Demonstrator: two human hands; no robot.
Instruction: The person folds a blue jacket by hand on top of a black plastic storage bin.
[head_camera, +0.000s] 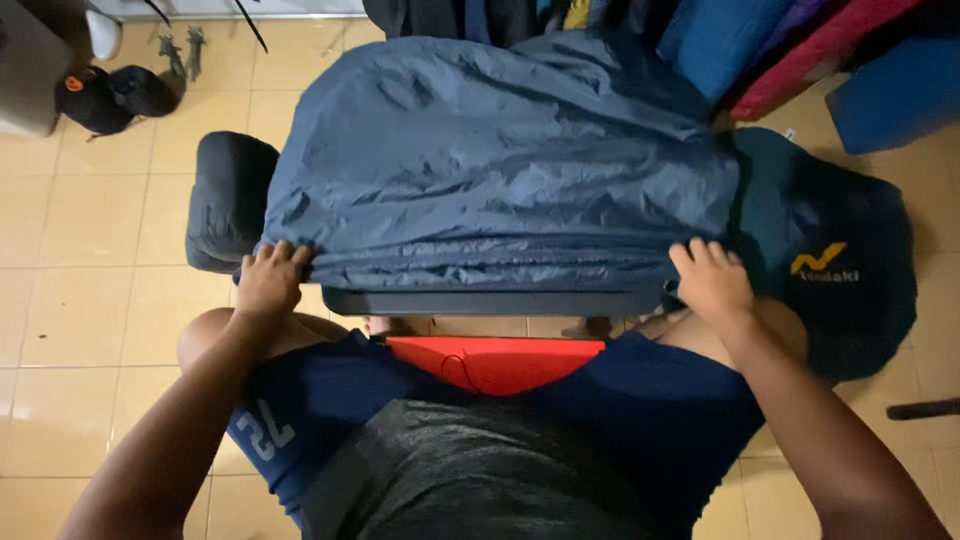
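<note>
The blue cloth (500, 170) lies spread over the low table (490, 302), thin, light, slippery-looking and limp, with the left hand (268, 285) and right hand (712, 280) each closed on a near corner, the sensible hold.

slate-blue jacket (500, 170), red seat (495, 360), beige floor tiles (80, 300)

head view, steeply downward, close
</note>
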